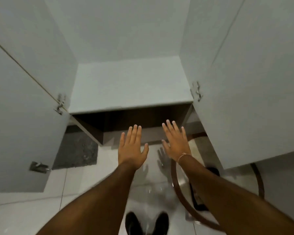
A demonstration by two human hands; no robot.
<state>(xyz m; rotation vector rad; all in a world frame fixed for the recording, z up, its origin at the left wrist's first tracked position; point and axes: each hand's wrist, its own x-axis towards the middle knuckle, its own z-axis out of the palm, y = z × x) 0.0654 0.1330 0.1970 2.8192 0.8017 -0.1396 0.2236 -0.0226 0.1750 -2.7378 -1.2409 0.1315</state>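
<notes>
I look down into a white cupboard whose two doors stand swung wide, the left door (24, 116) and the right door (248, 99). A white shelf (129, 89) spans the inside, with a dark compartment (129, 121) under it. My left hand (131, 148) and my right hand (176, 141) reach forward side by side in front of that dark opening, palms down, fingers straight and spread. Neither hand holds or touches anything. A thin bracelet circles my right wrist.
Metal hinges sit on both doors, one on the left (60, 104) and one on the right (196, 92). Below lies a glossy white tiled floor (32, 209), a grey rough patch (76, 150), a curved brown hoop-like frame (180, 192) and my two black shoes (146, 224).
</notes>
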